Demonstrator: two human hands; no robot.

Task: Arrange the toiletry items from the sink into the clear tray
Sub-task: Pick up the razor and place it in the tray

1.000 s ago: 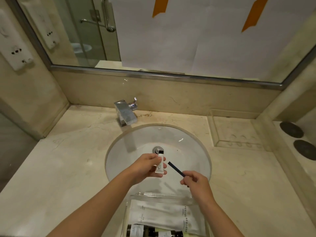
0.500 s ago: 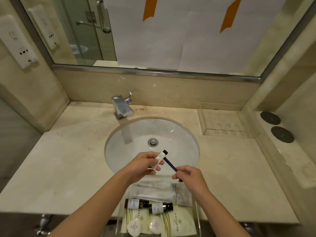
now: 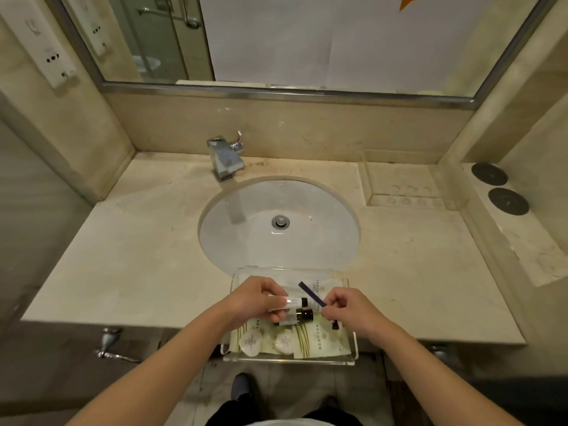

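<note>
A clear tray (image 3: pixel 353 348) sits on the counter's front edge, just in front of the white sink (image 3: pixel 246 235), whose basin holds nothing. My left hand (image 3: pixel 258 299) hovers over the tray, gripping a small white tube with a dark cap (image 3: pixel 295 301). My right hand (image 3: pixel 350 309) pinches a thin dark blue stick (image 3: pixel 310 292), its far tip slanting up and left. In the tray lie a small dark bottle (image 3: pixel 302 315), two round white soaps (image 3: pixel 250 342), and flat white and green-striped packets (image 3: pixel 316 339).
A chrome faucet (image 3: pixel 226 158) stands behind the sink. A second clear tray (image 3: pixel 405 182) sits at the counter's back right, beside two dark round discs (image 3: pixel 498 187). A mirror and socket panels are on the walls. Below the counter I see dark trousers and a shoe.
Both hands have drawn back from above the sink basin to above the clear tray, still holding the tube and the stick. The view has tilted downward.
</note>
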